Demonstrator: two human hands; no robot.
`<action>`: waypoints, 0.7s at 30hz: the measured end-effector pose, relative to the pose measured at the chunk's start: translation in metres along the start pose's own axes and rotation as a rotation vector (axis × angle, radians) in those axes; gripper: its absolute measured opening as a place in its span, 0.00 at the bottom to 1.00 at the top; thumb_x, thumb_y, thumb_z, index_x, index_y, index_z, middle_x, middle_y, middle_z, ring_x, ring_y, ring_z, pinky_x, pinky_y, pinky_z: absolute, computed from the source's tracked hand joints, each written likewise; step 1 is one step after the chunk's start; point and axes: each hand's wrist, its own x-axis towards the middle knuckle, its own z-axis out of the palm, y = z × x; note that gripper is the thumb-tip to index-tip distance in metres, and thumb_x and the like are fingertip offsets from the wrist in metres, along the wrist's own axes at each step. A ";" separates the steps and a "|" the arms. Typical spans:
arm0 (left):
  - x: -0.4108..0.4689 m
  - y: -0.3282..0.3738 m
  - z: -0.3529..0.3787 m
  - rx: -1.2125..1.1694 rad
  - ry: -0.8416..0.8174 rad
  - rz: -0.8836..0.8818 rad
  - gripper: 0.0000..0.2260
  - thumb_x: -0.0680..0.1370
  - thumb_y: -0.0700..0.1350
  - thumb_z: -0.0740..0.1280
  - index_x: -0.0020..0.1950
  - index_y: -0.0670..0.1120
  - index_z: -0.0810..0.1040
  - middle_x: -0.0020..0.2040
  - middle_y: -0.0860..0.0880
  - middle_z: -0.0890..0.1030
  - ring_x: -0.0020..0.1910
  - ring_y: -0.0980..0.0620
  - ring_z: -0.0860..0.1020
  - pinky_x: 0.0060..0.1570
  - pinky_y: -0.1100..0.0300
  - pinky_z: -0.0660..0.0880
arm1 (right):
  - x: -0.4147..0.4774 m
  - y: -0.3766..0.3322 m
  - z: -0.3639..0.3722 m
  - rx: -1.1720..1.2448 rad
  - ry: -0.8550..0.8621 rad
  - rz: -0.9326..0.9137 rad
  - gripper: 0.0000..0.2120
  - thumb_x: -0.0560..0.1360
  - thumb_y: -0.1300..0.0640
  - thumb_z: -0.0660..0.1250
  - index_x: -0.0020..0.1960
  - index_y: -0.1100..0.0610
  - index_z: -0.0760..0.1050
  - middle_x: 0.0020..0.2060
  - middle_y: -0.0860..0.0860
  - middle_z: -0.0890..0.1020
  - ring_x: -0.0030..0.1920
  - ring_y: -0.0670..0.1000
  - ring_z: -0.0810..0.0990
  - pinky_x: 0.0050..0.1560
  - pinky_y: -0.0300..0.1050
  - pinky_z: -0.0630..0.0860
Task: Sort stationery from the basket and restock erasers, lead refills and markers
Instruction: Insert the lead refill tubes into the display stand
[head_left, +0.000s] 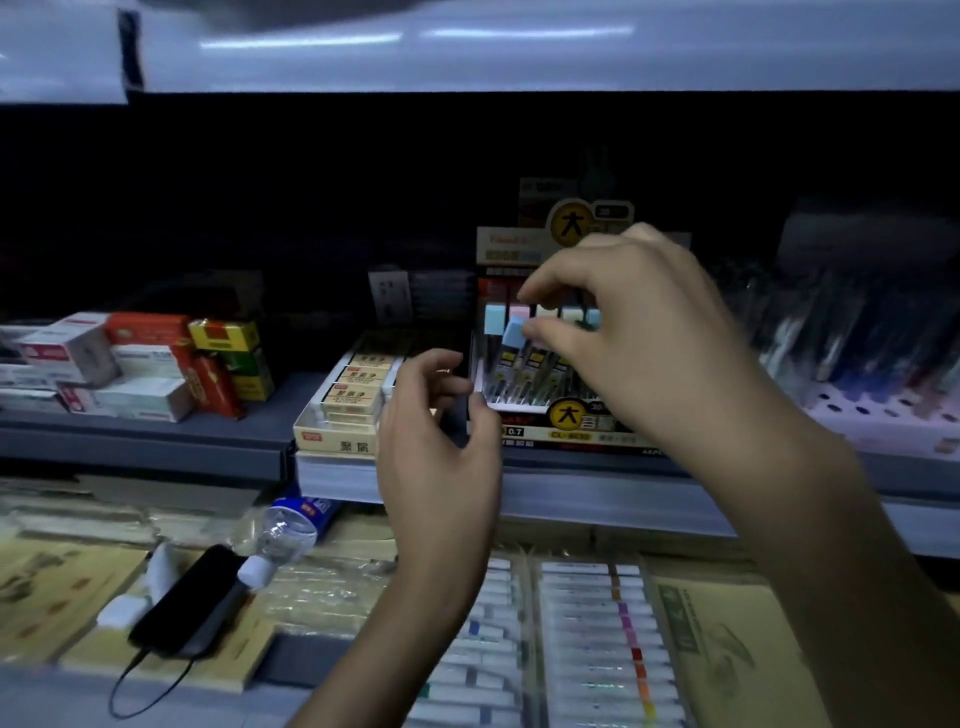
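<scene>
1. Nearest the camera lie 2 clear packs of paint tubes (597, 649), flat on the lower counter beneath the forearms. To their left, a black phone (187, 603) with a cable plugged in and a water bottle (280, 535) on its side rest on wrapped paper pads. They seem to be set aside so that both hands are free.
2. The left hand (441, 441) hovers just in front of the shelf, between the eraser box and the refill display. Its fingers are loosely curled and grip nothing. I judge it is ready to steady the display.
3. The right hand (623, 322) reaches over the refill display (566, 415), with thumb and forefinger drawn narrow at a blue-capped lead refill (514, 332). The thumb touches the cap and the tube leans out of line with its neighbours, so it looks pinched by the top — the natural grip for sliding a thin tube into a tight row. Blur hides the exact contact.
4. The refill display is an open carton with a raised header card. Inside stand close-packed slim tubes with blue, pink and pale caps.
5. Just beside it on the left, the eraser box (337, 415) holds wrapped erasers (353, 400) in a row, labels up.
6. Further left on the shelf (156, 441) sit stacked small cartons (130, 364). To the right, pens (857, 338) stand in a pale rack — too dim to tell whether they are markers. The basket is not in view.
</scene>
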 end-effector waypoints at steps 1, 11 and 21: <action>0.002 -0.002 -0.002 0.012 0.003 -0.022 0.12 0.79 0.41 0.68 0.60 0.54 0.76 0.48 0.56 0.80 0.50 0.57 0.79 0.46 0.60 0.76 | 0.001 -0.001 0.004 -0.036 -0.013 -0.004 0.06 0.77 0.48 0.73 0.53 0.45 0.83 0.44 0.41 0.79 0.54 0.48 0.70 0.49 0.49 0.73; 0.011 -0.007 -0.006 0.255 -0.025 0.061 0.11 0.78 0.48 0.65 0.58 0.59 0.79 0.48 0.62 0.81 0.53 0.57 0.77 0.62 0.40 0.74 | 0.010 -0.003 0.022 -0.032 -0.023 0.017 0.06 0.77 0.49 0.73 0.53 0.43 0.83 0.45 0.44 0.80 0.52 0.42 0.65 0.48 0.44 0.67; 0.016 -0.005 -0.005 0.321 -0.014 0.011 0.08 0.79 0.52 0.68 0.57 0.59 0.82 0.48 0.63 0.83 0.55 0.57 0.74 0.62 0.45 0.72 | 0.024 -0.005 0.027 0.083 -0.074 0.081 0.02 0.77 0.53 0.73 0.48 0.45 0.82 0.42 0.44 0.83 0.46 0.49 0.82 0.49 0.52 0.81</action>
